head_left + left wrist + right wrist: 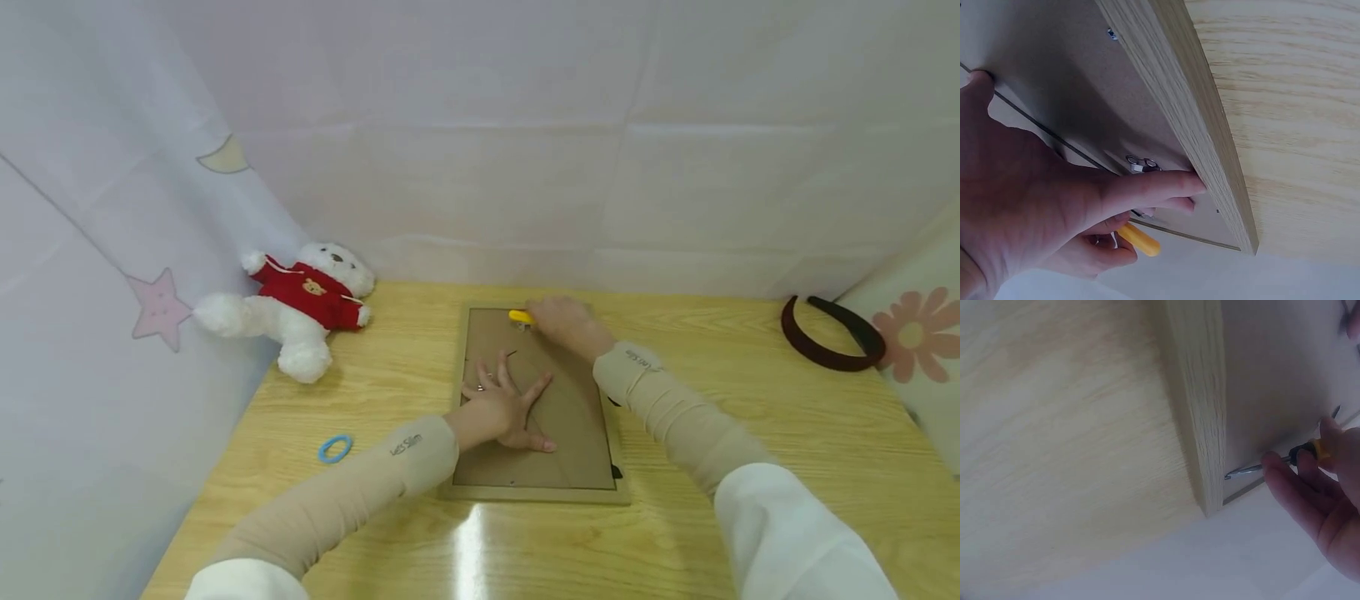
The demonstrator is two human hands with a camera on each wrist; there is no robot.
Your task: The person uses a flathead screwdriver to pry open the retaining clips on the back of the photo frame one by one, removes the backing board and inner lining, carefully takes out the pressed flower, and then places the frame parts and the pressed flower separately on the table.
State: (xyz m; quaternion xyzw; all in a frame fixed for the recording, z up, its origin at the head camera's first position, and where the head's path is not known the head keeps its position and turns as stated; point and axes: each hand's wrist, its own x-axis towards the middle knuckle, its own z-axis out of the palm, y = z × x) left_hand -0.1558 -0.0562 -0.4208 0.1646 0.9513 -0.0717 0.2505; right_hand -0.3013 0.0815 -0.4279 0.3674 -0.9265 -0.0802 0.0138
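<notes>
The right hand (562, 321) covered the frame's far right corner in the head view, and with it most of the screwdriver (1254, 469); only a yellow handle end showed there, pointing left. The right wrist view caught the metal shaft, its tip at the inner side of the rim near that corner. Whether tip and rim touched was hard to make out. The fingers were bent round the handle, which was partly hidden by them.

A small metal piece (1140, 165) lay half behind the left hand (502, 412); I could not tell whether it was worn on a finger or fixed to the board (585, 450). Something black (617, 472) stuck out at the frame's right side, too small to identify. The desk (690, 517) was cut off at its front edge.

The frame (540, 495) lay back side up on the desk, reaching almost to the back edge, under both hands. The left hand rested on the left half of the board, fingers spread wide; the right was at the far end.

A bear (311, 296) leaned at the desk's back left corner, a blue ring (322, 455) lay nearer the left edge, and a headband (817, 356) lay by the back right corner.
</notes>
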